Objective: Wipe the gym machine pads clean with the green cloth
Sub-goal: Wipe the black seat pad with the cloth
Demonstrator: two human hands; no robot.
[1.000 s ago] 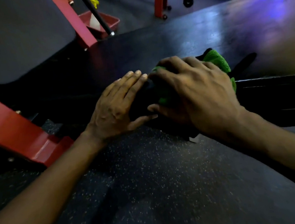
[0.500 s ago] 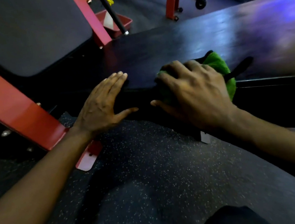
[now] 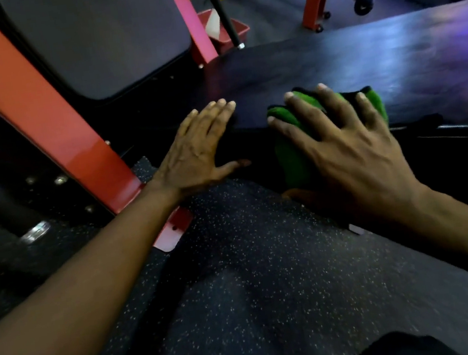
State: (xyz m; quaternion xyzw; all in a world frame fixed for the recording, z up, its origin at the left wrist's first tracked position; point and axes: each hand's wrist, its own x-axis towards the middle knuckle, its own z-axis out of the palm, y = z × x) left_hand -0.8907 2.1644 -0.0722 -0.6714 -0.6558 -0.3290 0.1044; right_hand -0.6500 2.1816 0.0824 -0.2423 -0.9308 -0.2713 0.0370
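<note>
Nearest you, low in the frame, the speckled floor (image 3: pixel 256 279) runs between your forearms. At centre, your left grip (image 3: pixel 196 155) lies flat and wide on the near edge of the black pad (image 3: pixel 361 63), fingers together, thumb out, holding nothing. Just right of it, your right grip (image 3: pixel 353 154) is spread wide, fingers pressing the green cloth (image 3: pixel 292 154), which drapes over that same edge. The two grips are apart. To the left a red frame post (image 3: pixel 37 114) slants up, with a grey back pad (image 3: pixel 104 36) behind it. At the top sit a red tray (image 3: pixel 239 30) and a black wheel (image 3: pixel 363 4).
</note>
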